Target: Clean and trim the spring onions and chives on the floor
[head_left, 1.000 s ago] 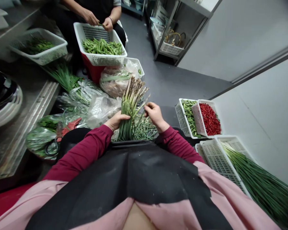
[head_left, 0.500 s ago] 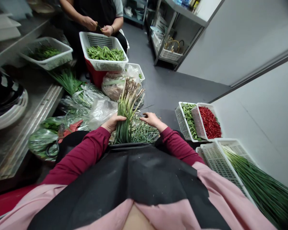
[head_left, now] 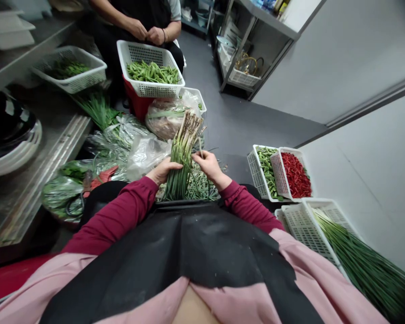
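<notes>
My left hand (head_left: 164,170) is wrapped round a thick bundle of green stalks (head_left: 183,155), held upright with the pale cut ends pointing away from me. My right hand (head_left: 207,164) is at the bundle's right side, fingers pinched on a single thin stalk beside it. Under both hands lies a heap of loose green stalks (head_left: 199,186), just past my black apron (head_left: 189,252).
Across from me a person's hands (head_left: 146,32) work over a white basket of green pods (head_left: 150,72) on a red bin. Right: baskets of red chillies (head_left: 295,173) and green chillies (head_left: 265,164), and a basket of long chives (head_left: 357,252). Left: plastic bags of greens (head_left: 121,135), a steel counter (head_left: 37,157).
My right hand dropped to the loose heap, then came back up to the bundle's side and pinched a stalk. My left hand kept its hold. The view shifted slightly.
</notes>
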`<state>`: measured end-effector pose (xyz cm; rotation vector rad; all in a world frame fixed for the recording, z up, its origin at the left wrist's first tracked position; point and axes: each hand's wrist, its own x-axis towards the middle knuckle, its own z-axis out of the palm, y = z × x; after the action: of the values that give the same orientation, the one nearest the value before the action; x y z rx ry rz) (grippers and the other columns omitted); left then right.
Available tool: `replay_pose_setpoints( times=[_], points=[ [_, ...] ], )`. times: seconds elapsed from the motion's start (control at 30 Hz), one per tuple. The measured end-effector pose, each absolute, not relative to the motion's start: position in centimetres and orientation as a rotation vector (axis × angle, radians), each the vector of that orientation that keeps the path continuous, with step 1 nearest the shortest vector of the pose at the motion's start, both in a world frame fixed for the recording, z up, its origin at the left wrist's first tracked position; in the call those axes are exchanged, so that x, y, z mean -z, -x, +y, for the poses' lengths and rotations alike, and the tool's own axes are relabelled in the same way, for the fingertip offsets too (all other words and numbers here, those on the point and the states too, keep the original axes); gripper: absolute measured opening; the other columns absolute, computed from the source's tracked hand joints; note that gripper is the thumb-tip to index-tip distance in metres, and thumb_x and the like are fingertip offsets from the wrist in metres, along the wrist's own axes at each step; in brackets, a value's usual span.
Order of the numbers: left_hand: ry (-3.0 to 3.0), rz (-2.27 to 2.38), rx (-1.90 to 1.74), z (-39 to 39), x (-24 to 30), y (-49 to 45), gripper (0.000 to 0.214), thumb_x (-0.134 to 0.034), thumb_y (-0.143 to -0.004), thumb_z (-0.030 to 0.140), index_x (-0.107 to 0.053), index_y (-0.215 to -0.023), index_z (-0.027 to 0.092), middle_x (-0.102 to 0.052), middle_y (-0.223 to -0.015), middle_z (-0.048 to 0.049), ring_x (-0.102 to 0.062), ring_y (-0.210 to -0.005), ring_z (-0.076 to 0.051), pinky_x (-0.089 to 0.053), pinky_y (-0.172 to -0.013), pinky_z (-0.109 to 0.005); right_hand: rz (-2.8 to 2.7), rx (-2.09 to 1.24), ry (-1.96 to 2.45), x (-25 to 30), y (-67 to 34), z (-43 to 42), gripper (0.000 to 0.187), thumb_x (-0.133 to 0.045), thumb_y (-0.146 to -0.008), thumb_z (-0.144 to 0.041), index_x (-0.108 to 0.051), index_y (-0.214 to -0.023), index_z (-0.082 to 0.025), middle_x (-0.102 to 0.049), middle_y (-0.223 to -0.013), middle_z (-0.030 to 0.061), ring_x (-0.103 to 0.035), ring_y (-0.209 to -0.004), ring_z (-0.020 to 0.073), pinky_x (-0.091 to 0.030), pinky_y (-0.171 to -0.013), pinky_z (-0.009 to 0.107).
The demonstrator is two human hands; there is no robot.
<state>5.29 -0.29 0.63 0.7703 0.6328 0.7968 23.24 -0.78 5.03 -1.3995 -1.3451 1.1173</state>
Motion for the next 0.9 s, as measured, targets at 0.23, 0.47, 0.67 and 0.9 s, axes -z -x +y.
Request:
replay_pose_setpoints(
  times=[0.23,0.47,0.67,0.9],
  points=[
    [-0.749,0.667,-0.751,-0.5,-1.1,-5.2,0.043,-0.073,-0.054,0.022,-0.067,-0.094,0.008,-0.071,-0.073,-0.0104,-0.066,-0.059,-0.022,-0.055,-0.057,-0.032,-1.403,-0.948,1.415,-4.8,-23.7,-1.4,0.018,-0.058,-0.071,-0.032,-0.055,-0.066,-0.015,-0.047,-0.06,-0.0046,-0.039,-0.057,0.0082,-0.034,-0.058,0.023],
    [-0.763,0.692,-0.703,-0.7,-1.3,-4.6,0.048,-0.074,-0.051,0.022,-0.064,-0.096,0.009,-0.069,-0.066,-0.0077,-0.065,-0.056,-0.021,-0.055,-0.052,-0.03,-1.323,-0.279,1.519,-6.4,-29.5,1.2,0.014,-0.051,-0.075,-0.026,-0.046,-0.064,-0.018,-0.039,-0.06,-0.0054,-0.034,-0.06,0.0082,-0.031,-0.06,0.022],
    [-0.81,0.702,-0.705,-0.9,-1.4,-4.5,0.047,-0.074,-0.051,0.022,-0.065,-0.095,0.009,-0.069,-0.067,-0.0093,-0.065,-0.056,-0.022,-0.056,-0.054,-0.033,-1.102,-0.092,1.697,-6.9,-35.2,4.2,0.016,-0.052,-0.073,-0.018,-0.04,-0.062,-0.019,-0.036,-0.059,-0.0062,-0.033,-0.059,0.008,-0.031,-0.061,0.021],
    [-0.814,0.641,-0.711,-0.8,-1.4,-3.9,0.052,-0.073,-0.056,0.022,-0.065,-0.105,0.008,-0.069,-0.067,-0.0089,-0.065,-0.055,-0.021,-0.054,-0.051,-0.029,-1.068,-0.426,2.052,-2.7,-36.7,3.1,0.016,-0.06,-0.069,-0.02,-0.049,-0.059,-0.016,-0.044,-0.051,-0.0051,-0.037,-0.055,0.0093,-0.031,-0.057,0.022]
  ],
)
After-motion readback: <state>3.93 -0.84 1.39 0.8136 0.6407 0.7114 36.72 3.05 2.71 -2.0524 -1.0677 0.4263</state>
